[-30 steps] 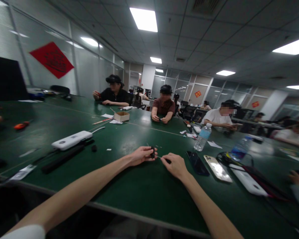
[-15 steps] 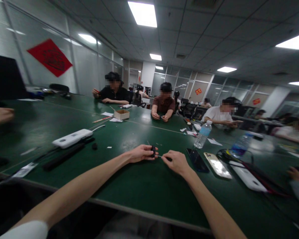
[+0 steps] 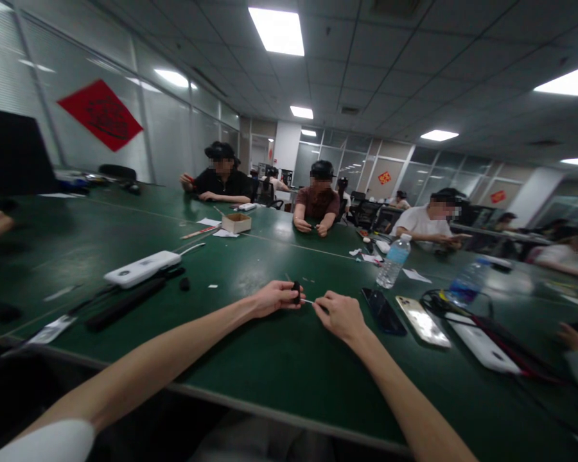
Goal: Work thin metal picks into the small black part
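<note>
Both my arms reach out over a big green table. My left hand is closed, pinching a small black part between its fingertips. My right hand is closed on a thin tool whose pale tip points left and meets the black part. The two hands sit close together, resting low on the table.
Two phones and a white power strip with cables lie to the right. Another white power strip and a black bar lie left. A water bottle and cardboard box stand farther off. Several people sit around the table.
My hands stay together on the black part and tool. The view shifts slightly. A hand at the far left edge moved in and then drew back.
</note>
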Tool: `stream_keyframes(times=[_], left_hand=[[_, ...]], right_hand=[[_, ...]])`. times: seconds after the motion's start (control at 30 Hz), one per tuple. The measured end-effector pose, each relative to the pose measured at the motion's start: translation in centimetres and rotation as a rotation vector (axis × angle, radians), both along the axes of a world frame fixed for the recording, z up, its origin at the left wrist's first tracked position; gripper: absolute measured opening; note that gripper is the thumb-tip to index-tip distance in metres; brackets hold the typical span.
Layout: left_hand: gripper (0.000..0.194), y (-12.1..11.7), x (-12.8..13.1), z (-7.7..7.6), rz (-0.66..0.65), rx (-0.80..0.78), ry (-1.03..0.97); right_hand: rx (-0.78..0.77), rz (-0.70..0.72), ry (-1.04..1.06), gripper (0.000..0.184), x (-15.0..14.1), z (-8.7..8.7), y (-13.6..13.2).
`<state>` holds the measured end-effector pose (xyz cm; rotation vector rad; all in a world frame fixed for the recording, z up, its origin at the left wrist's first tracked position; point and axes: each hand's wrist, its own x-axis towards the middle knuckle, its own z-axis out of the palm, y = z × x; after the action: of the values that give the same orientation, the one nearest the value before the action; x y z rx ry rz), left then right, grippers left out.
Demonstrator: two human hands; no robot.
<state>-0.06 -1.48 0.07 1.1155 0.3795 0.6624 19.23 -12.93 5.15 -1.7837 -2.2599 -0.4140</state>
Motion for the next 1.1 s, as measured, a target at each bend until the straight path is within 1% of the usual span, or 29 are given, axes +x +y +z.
stream_keyframes(times=[0.17, 0.33, 0.5, 0.63, 0.73, 0.83, 0.9, 1.0, 1.1], left_hand=[[0.030, 0.1, 0.3, -0.4, 0.104, -0.042, -0.061], [0.023, 0.0, 0.3, -0.2, 0.151, -0.083, -0.125], [0.021, 0.4, 0.5, -0.3, 0.203, -0.073, -0.162], [0.024, 0.7, 0.8, -0.5, 0.241, -0.074, -0.197], [0.024, 0.5, 1.0, -0.4, 0.253, -0.085, -0.201], [0.023, 0.1, 1.0, -0.1, 0.249, -0.098, -0.183], [0.024, -0.1, 1.0, 0.2, 0.247, -0.108, -0.180], [0.027, -0.3, 1.0, 0.6, 0.242, -0.125, -0.171], [0.029, -0.6, 0.9, 0.9, 0.239, -0.128, -0.164]], right_hand=[[0.049, -0.067, 0.137, 0.040, -1.0, -1.2, 0.2], [0.102, -0.122, 0.252, 0.038, -2.1, -2.5, 0.5], [0.134, -0.135, 0.378, 0.037, -2.8, -3.4, 1.1], [0.153, -0.112, 0.477, 0.038, -3.0, -3.9, 1.7], [0.167, -0.096, 0.547, 0.039, -2.9, -3.8, 2.0], [0.207, -0.091, 0.607, 0.040, -2.4, -3.2, 2.2], [0.208, -0.062, 0.623, 0.039, -1.7, -2.7, 2.1], [0.142, 0.003, 0.587, 0.037, -0.6, -2.1, 1.9], [0.065, 0.074, 0.490, 0.028, 0.1, -1.8, 1.6]])
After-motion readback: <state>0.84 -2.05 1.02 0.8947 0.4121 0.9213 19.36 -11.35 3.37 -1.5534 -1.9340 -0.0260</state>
